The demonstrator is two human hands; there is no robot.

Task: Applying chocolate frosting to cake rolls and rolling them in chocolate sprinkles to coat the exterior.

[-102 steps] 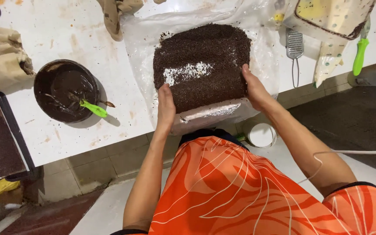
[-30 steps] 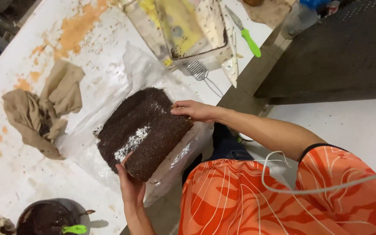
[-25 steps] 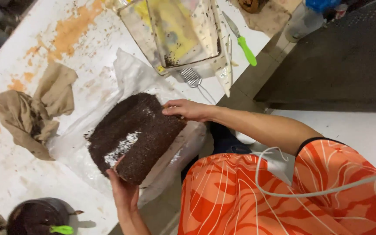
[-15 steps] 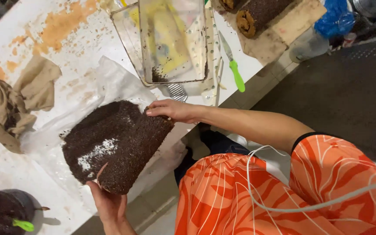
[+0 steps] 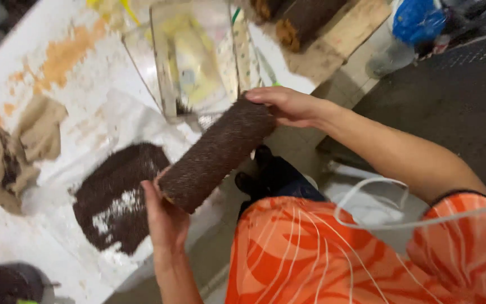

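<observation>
You have the dark, crumb-coated roll lifted clear of the table, slanting over its near edge and partly above the gap where the floor shows. Your left hand cups its lower end from beneath, fingers spread open against it; your right hand lies flat over the upper end, fingers together, pressing rather than pinching. That means the roll is carried only by pressure on its two ends. Ease off with either hand and it could slide out and drop past the table edge; it also looks soft enough to sag or crack in the unsupported middle. Press too hard and the ends may crush and the coating rub off.

Just left of the roll, the patch of loose dark crumbs lies on a white sheet, which a knock could drag. Beyond the roll stands a yellow-smeared tray; far left of it, a crumpled brown cloth.
</observation>
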